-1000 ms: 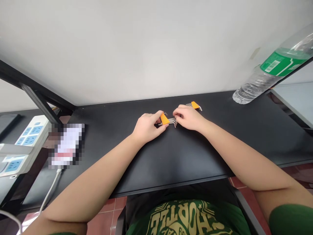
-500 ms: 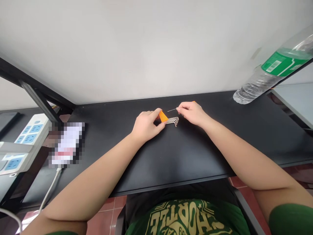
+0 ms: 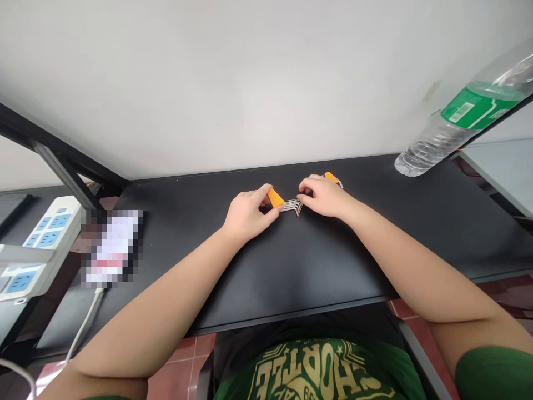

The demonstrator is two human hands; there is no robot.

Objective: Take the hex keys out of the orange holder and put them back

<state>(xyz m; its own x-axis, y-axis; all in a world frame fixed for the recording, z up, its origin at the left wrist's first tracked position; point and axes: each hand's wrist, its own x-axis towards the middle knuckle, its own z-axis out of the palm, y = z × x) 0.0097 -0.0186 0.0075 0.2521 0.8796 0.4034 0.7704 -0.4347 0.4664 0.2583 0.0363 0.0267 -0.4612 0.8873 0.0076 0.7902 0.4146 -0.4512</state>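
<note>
My left hand (image 3: 250, 214) pinches an orange hex key holder (image 3: 275, 198) between thumb and fingers, just above the black desk. Several silver hex keys (image 3: 292, 206) stick out of its right side, their short bent ends pointing toward me. At the far end of these keys, my right hand (image 3: 322, 196) has its thumb and fingertips closed on a thin hex key (image 3: 298, 199), which lies in line with the others. Its tip is too small to make out. Behind the right hand, partly covered by it, lies a second orange holder (image 3: 332, 177) with keys.
A large clear bottle (image 3: 462, 114) with a green label stands at the right back against the wall. On the left lie a blurred phone (image 3: 112, 244) with a white cable (image 3: 85, 322) and a white power strip (image 3: 45, 239). The desk's front edge (image 3: 291, 318) is close to my body.
My right hand has moved left and slightly down, bringing the thin hex key from above the row to the holder's keys. More of the second orange holder shows. My left hand keeps its grip.
</note>
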